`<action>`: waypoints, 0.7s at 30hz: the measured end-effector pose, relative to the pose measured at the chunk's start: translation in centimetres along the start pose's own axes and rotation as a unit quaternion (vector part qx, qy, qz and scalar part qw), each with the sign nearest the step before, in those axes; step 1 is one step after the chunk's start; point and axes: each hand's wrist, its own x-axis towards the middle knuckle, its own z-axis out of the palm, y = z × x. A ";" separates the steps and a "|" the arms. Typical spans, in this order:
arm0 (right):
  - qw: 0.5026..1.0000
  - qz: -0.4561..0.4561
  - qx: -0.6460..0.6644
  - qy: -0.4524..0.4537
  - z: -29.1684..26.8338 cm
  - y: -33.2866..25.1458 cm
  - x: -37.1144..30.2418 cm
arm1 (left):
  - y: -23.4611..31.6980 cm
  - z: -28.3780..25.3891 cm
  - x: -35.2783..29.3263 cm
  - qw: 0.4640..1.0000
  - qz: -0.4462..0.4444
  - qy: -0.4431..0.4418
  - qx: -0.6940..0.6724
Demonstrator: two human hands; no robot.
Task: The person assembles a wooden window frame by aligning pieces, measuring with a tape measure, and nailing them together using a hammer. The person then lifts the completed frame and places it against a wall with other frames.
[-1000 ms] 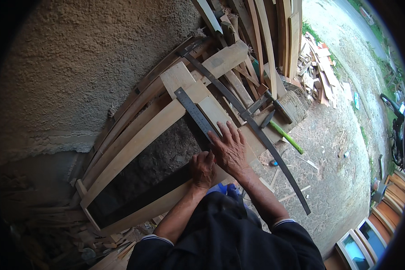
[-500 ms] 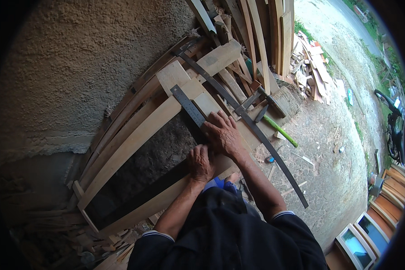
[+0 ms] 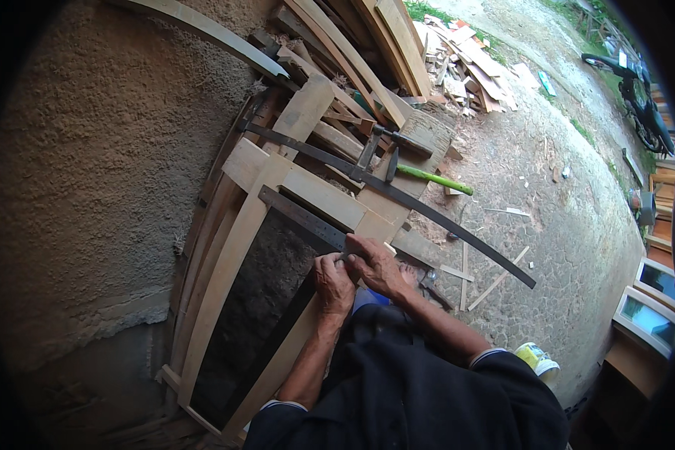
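Note:
A wooden frame (image 3: 219, 281) with a dark opening lies in front of me. A steel ruler (image 3: 305, 219) lies along the inner side of its far end rail. My right hand (image 3: 375, 264) is closed at the ruler's near end, its thumb and fingers pressed together there. My left hand (image 3: 333, 285) meets it at the frame's near corner, its fingers curled; what they grip is hidden. Beyond the frame, a long bar clamp (image 3: 420, 208) lies across the wood. Next to the clamp's screw end is a hammer (image 3: 435, 178) with a bright green handle.
A rough wall (image 3: 112, 165) rises on the left. Long boards (image 3: 386, 45) lean at the back, with a scrap wood pile (image 3: 472, 71) beyond. Offcut strips (image 3: 495, 289) lie on the ground. A yellow-white container (image 3: 536, 360) stands at right; a motorcycle (image 3: 637, 105) is farther off.
My view has turned, so the scene sits differently in the picture. My right hand has slid from along the ruler toward its near end and now meets my left hand.

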 end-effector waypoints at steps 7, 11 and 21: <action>0.971 0.122 0.190 0.080 -5.0 4.1 -1.2 | 3.4 3.3 -0.5 0.989 0.134 -0.059 0.015; 0.964 0.102 0.238 0.062 -6.3 5.8 -0.5 | 2.7 2.9 0.2 0.949 0.258 -0.106 0.145; 0.953 0.127 0.268 0.062 -5.8 4.8 -0.7 | 1.1 3.0 2.1 0.924 0.308 -0.171 0.148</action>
